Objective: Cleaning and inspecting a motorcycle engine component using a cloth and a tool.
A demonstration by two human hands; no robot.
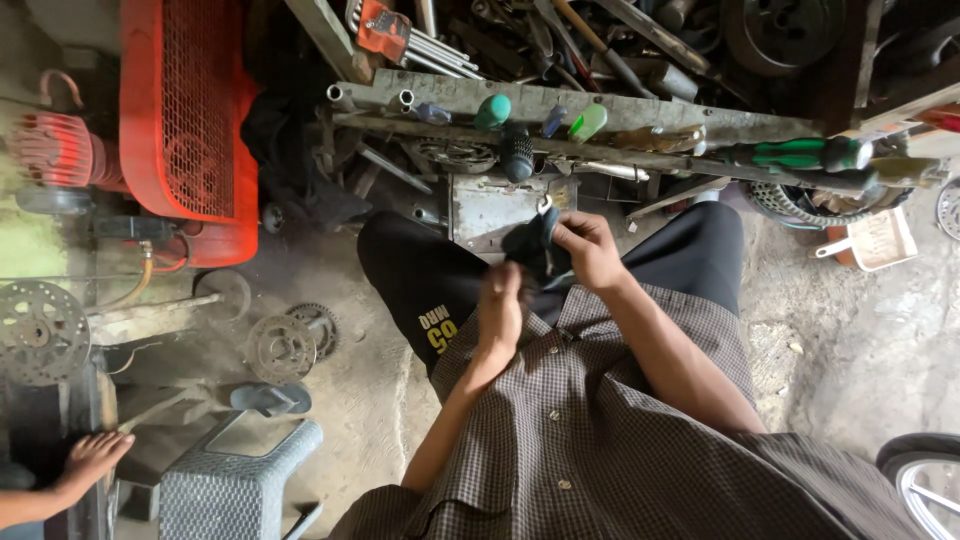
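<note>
Both hands meet in front of my lap, over black trousers and a checked shirt. My right hand (588, 248) grips a dark, greasy rag or cloth-wrapped part (532, 248) with a small metal ring showing at its top (546, 206). My left hand (500, 310) is blurred and closes on the lower end of the same dark bundle. What is inside the bundle is hidden.
A metal tool rack (600, 125) with screwdrivers and several tools runs across the top. A red compressor (185, 120) stands left, with sprockets (42, 330) and a hub (282, 346) on the dirt floor. Another person's hand (92, 458) rests at lower left, beside a grey stool (240, 490).
</note>
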